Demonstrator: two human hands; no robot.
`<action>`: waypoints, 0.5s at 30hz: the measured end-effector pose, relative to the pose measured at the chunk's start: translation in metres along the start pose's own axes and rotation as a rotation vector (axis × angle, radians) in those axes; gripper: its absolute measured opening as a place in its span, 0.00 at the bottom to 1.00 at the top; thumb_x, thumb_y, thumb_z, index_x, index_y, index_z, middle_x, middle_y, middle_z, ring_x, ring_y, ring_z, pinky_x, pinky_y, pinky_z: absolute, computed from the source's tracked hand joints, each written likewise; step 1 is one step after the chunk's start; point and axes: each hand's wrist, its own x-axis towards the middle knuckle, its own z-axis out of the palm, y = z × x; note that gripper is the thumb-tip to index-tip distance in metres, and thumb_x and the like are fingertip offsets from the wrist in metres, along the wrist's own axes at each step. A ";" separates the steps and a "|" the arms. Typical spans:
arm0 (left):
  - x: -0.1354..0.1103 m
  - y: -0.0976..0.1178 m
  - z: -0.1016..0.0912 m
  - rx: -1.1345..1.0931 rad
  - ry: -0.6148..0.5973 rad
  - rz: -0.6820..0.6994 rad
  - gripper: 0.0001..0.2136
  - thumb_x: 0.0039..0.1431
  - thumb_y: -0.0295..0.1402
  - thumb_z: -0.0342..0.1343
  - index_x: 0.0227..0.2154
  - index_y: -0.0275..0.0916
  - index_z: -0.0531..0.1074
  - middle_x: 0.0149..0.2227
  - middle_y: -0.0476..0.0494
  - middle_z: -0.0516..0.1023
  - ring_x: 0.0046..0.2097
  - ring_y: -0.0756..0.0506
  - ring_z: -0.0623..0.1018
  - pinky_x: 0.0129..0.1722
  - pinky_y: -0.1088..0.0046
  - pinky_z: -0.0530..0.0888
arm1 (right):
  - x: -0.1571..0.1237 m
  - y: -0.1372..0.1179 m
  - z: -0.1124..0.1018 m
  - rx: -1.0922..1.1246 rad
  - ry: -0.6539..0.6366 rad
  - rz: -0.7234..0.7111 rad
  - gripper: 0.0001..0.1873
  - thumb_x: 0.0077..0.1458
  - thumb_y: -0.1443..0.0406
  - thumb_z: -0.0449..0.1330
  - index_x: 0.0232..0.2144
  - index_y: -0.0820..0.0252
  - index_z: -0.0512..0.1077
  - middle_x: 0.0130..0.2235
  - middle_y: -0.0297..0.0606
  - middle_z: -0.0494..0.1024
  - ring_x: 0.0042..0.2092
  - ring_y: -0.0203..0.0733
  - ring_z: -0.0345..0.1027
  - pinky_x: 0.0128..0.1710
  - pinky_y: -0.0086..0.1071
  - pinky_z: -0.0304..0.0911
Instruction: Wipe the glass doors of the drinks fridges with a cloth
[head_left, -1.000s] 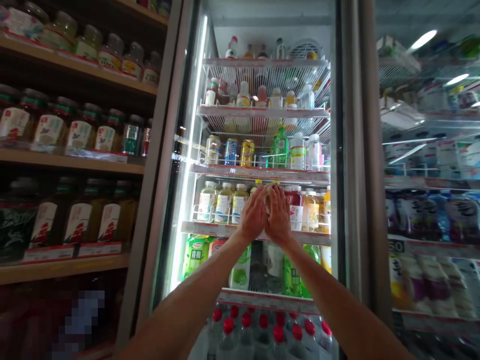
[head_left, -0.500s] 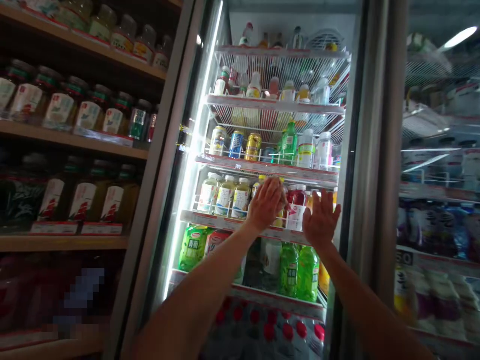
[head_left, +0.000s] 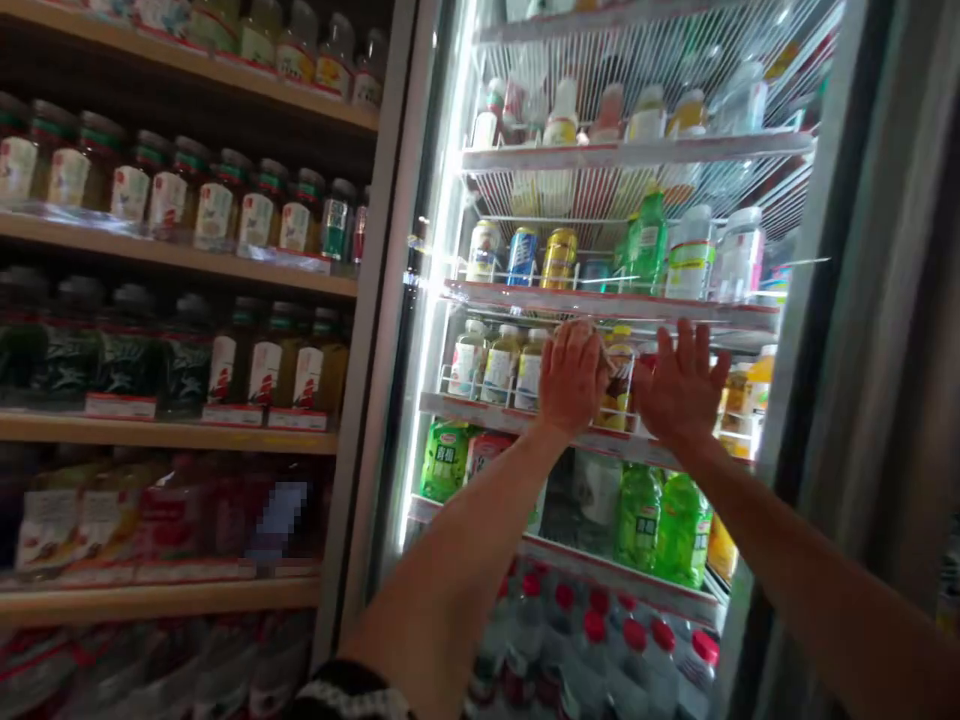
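Note:
My left hand (head_left: 574,375) is raised before the lit drinks cooler (head_left: 615,292), its fingers bent and held together. Along its right side shows a crumpled pinkish-brown edge, blurred; I cannot make out what it is. To the right, my right hand (head_left: 679,390) is open, palm forward, fingers apart, with nothing seen in it. Whether either palm touches the glass is hidden. Behind the hands, a yellow-capped bottle (head_left: 619,375) stands between them. White-capped bottles (head_left: 499,365) line the same shelf to the left.
Above are cans (head_left: 559,258) and a green bottle (head_left: 649,245). Large green bottles (head_left: 682,530) and red-capped bottles (head_left: 634,650) stand lower down. A wooden shelf unit (head_left: 172,435) full of bottles is on the left. The cooler's metal frame (head_left: 892,300) edges the right.
My view has turned left and come closer to the cooler. Both hands stay raised before the same shelf, the left now further left against the bottles. More of the left shelf unit shows.

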 end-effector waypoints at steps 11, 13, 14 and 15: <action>-0.023 -0.049 -0.029 0.167 -0.058 -0.273 0.21 0.60 0.32 0.40 0.55 0.30 0.59 0.62 0.35 0.55 0.66 0.43 0.44 0.64 0.60 0.48 | -0.002 0.004 -0.005 0.058 -0.077 -0.017 0.31 0.56 0.57 0.47 0.59 0.67 0.56 0.63 0.54 0.50 0.65 0.59 0.38 0.57 0.61 0.38; -0.021 -0.025 -0.016 0.120 -0.168 0.001 0.21 0.61 0.34 0.39 0.55 0.34 0.61 0.62 0.40 0.56 0.66 0.44 0.43 0.64 0.64 0.48 | -0.004 0.003 -0.009 0.084 -0.083 -0.050 0.32 0.55 0.57 0.48 0.60 0.65 0.55 0.64 0.51 0.49 0.65 0.57 0.37 0.58 0.61 0.38; -0.021 -0.018 -0.012 0.100 -0.214 0.113 0.20 0.62 0.35 0.39 0.55 0.35 0.62 0.62 0.42 0.56 0.66 0.45 0.44 0.64 0.64 0.48 | -0.006 0.002 -0.011 0.096 -0.077 -0.059 0.31 0.56 0.58 0.47 0.60 0.63 0.53 0.65 0.49 0.48 0.65 0.55 0.36 0.58 0.61 0.37; -0.021 -0.016 -0.012 0.087 -0.244 0.189 0.20 0.62 0.35 0.39 0.55 0.36 0.61 0.63 0.43 0.56 0.66 0.45 0.45 0.64 0.63 0.49 | -0.007 0.001 -0.012 0.104 -0.075 -0.066 0.31 0.57 0.58 0.45 0.61 0.62 0.52 0.65 0.47 0.46 0.66 0.54 0.35 0.59 0.60 0.37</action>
